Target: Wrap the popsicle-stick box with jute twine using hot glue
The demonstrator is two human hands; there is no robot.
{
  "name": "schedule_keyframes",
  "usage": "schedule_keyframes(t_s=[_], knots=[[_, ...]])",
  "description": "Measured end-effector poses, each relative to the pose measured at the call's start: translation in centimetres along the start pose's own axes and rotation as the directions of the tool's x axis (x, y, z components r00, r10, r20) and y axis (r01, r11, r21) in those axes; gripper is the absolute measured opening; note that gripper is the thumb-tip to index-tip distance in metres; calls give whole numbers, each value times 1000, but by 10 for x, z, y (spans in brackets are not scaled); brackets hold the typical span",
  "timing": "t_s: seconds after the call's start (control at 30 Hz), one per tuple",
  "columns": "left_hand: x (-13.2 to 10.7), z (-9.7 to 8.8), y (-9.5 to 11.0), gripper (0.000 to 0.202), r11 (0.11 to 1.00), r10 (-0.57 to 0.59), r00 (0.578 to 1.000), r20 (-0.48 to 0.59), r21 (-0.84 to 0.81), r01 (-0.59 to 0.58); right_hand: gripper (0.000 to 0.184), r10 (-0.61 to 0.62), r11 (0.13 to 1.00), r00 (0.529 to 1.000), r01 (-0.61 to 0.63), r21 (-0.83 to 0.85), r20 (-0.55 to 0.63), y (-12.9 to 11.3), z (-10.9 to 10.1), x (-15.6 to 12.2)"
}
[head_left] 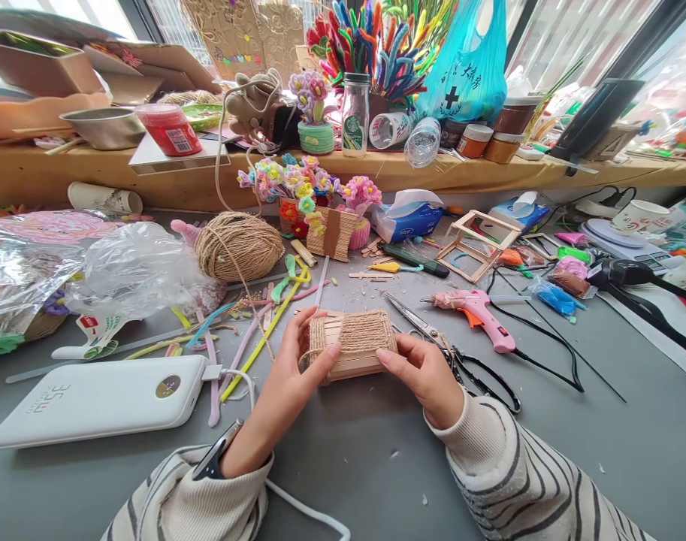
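Note:
A small wooden stick box wrapped in jute twine (357, 342) sits low over the grey table (343, 451), held between both hands. My left hand (291, 376) grips its left end, fingers curled round it. From the right, my right hand (427, 372) pinches the front edge with thumb and fingers. A strand of twine runs from the box up to the ball of jute twine (240, 246) behind it.
Black-handled scissors (460, 361) and a pink glue gun (478, 312) lie just right of my hands. A white power bank (103, 398) lies at the left, pipe cleaners (264, 323) beside it. Pipe-cleaner flowers (309, 188), tissue packs and a wooden frame (475, 244) stand behind.

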State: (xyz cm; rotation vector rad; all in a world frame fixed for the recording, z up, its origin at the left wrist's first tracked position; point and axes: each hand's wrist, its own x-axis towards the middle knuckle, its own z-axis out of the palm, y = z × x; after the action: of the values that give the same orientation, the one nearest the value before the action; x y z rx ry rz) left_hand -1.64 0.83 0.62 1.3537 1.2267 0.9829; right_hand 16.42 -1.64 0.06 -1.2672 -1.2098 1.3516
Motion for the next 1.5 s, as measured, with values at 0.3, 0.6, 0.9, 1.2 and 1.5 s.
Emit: schedule_keyframes(t_s=[0.3,0.6,0.9,1.2,1.5], knots=[[-5,9,7,62,990,21,998,-67,143,-12,30,14,999,1000,-14,32,-5,-1,1,2],[-6,11,9,57,981,42,995,-89,192,-24,30,1,998,1000,-1,65,-3,-4,4,0],[-7,9,7,48,970,65,996,-67,238,-48,36,-22,999,992,27,38,-122,-10,13,0],[-8,12,8,46,978,67,993,-100,206,-45,34,-38,999,993,40,22,-110,-2,10,0],[-8,9,6,50,975,37,997,-72,222,-20,35,-138,984,977,116,-138,-165,0,7,-3]])
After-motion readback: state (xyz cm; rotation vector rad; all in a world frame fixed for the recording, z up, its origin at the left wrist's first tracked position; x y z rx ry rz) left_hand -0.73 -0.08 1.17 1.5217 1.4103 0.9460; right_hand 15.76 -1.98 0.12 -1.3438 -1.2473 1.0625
